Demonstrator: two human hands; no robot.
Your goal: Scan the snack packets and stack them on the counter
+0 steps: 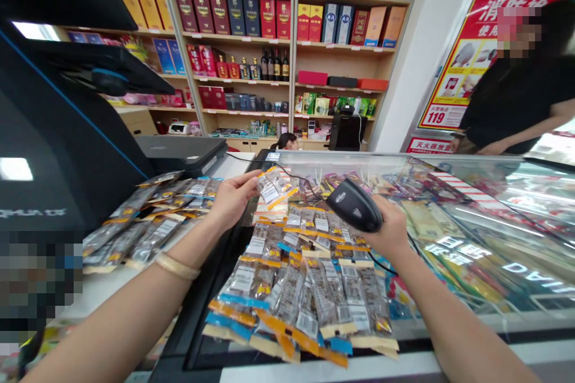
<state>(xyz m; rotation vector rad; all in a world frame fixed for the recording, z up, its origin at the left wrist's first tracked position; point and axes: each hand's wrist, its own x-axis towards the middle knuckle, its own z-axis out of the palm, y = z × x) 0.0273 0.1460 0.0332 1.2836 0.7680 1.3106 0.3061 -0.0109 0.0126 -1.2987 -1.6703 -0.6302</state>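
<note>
My left hand (pixel 236 196), with a gold bracelet on its wrist, pinches the left edge of a clear snack packet (pixel 273 187) with orange ends. In my right hand (pixel 390 224) is a black barcode scanner (pixel 354 204), its head pointing up and left, to the right of that packet. Below both hands lies a spread of snack packets (pixel 287 287) with orange, blue and cream ends on the glass freezer top. A second pile of packets (pixel 153 227) sits left of my left hand, on the white counter.
A dark checkout machine (pixel 58 149) stands at the left, with a black box (pixel 179 148) beside it. The scanner's cable (pixel 291 175) crosses the glass. Shelves (pixel 251 39) of boxes and bottles line the back. A person (pixel 516 96) in black stands at the right; another head shows behind the freezer.
</note>
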